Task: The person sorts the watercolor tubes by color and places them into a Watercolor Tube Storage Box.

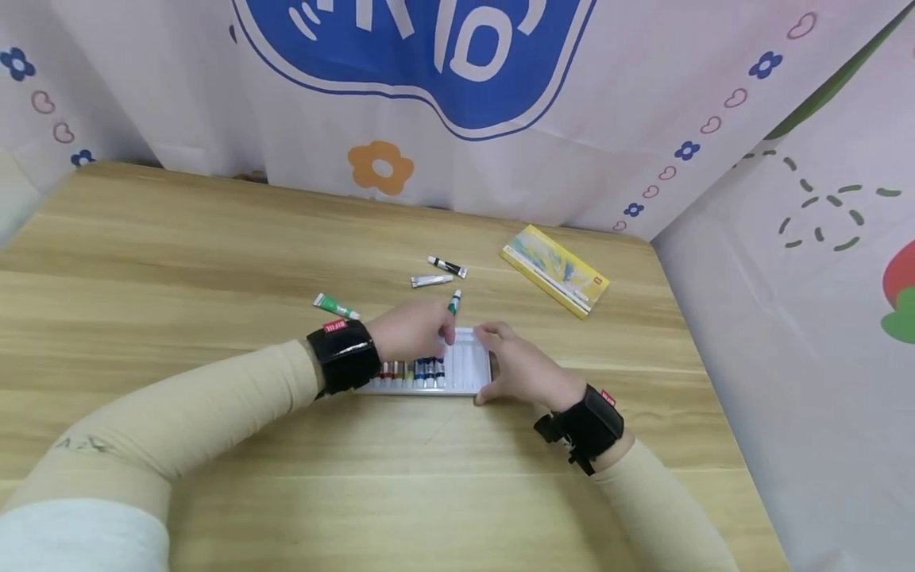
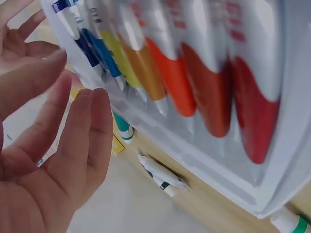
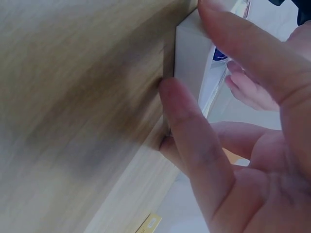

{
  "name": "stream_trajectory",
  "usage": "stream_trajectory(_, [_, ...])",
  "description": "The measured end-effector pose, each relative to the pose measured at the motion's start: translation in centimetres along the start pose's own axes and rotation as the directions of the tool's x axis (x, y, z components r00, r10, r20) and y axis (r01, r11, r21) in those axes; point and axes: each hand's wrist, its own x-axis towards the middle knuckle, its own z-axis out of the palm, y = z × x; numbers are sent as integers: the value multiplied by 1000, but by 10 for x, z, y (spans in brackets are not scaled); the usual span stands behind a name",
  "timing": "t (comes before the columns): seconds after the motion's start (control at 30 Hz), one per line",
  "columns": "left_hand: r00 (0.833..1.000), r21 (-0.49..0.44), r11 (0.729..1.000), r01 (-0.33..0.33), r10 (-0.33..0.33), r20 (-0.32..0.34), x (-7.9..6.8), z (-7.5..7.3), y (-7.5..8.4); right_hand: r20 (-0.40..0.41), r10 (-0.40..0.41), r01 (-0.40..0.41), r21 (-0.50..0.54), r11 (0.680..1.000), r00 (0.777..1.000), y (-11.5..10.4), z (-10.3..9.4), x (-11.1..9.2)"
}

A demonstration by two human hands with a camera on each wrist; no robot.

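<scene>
A white plastic tray lies on the table, holding a row of paint tubes in its left and middle part; its right slots show bare. My left hand is over the tray, fingers loosely bent toward the far edge. In the left wrist view its fingers show nothing between them. My right hand holds the tray's right end, thumb at the near corner and fingers at the far one. Just beyond the tray, near my left fingertips, is a green paint tube.
Behind the tray lie a white tube and a black tube. Another green tube is beyond my left wrist. A yellow box rests at the back right. A printed cloth hangs behind the table.
</scene>
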Motion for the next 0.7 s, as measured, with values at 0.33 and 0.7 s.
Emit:
stream_trajectory(0.33, [996,64,996,-54,50,73,4,-1,2,-20,-26,26,-25,999,999,0,-1,-1])
stream_trajectory(0.7, [993,180,982,-59,39,115,9,3,14,-14,-4,4,15,1000,1000,2,3,-2])
